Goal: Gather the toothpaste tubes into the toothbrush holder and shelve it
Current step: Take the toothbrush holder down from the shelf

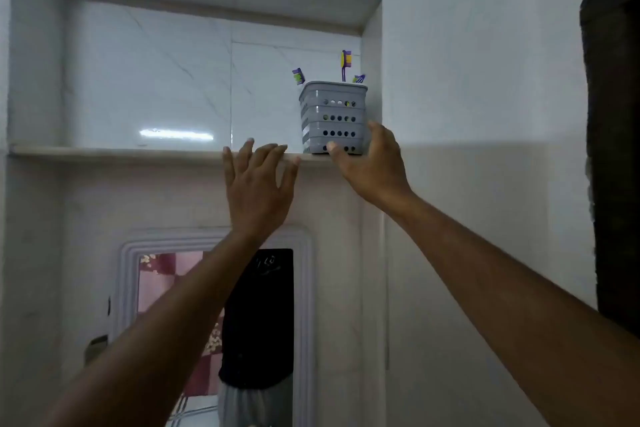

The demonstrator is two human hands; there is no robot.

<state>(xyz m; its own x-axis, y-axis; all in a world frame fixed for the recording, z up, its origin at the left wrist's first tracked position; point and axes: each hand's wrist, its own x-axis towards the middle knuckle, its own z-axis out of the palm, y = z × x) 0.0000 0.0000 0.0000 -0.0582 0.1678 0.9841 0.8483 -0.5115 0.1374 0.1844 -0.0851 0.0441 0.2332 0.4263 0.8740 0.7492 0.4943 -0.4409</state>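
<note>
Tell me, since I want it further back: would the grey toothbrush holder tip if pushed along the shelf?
Possibly. The toothbrush holder is taller than wide and stands near the shelf front edge, so a high push might tip it. Its perforated plastic looks light and stiff. The right hand at its base suggests pushing low.

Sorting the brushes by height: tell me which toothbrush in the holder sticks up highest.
The middle toothbrush, purple handle with a yellow head, stands upright well above the grey holder. The left one and the right one barely clear the rim.
</note>
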